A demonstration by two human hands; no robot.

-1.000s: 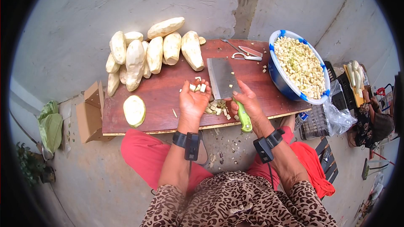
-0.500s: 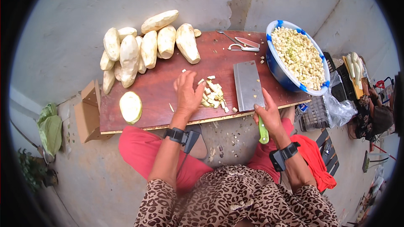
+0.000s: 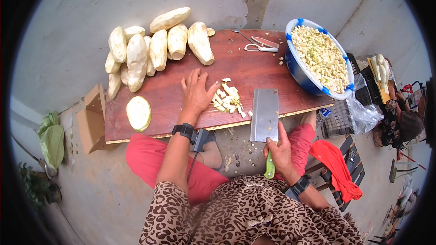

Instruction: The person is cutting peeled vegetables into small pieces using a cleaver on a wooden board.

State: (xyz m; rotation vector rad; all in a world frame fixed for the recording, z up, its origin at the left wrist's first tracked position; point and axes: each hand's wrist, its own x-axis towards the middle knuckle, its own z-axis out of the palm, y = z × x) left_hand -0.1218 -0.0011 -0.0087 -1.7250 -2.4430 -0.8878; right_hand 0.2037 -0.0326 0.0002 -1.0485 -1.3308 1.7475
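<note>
Here's the tabletop (image 3: 243,72), red-brown and wide across the middle. Over at its right end sits the blue basin (image 3: 301,75), heaped with pale cubes (image 3: 320,59). Far left, a cluster of peeled roots (image 3: 137,61), long and creamy (the rearmost lies at a slant). Now the cleaver (image 3: 265,113), broad blade pointing away from the person across the near edge, and the right hand (image 3: 280,150) has it, fingers closed round the green handle. Whether the blade touches the wood is hard to judge from overhead. Left hand (image 3: 196,94): palm down over the tabletop, fingers fanned wide, gripping nothing that shows. A round cut slab (image 3: 138,113) lies to its left. White peeler (image 3: 261,48) at the back, left of the basin. Last and smallest, the diced pieces (image 3: 228,99), loosely piled between left hand and blade, just beside the thumb.
</note>
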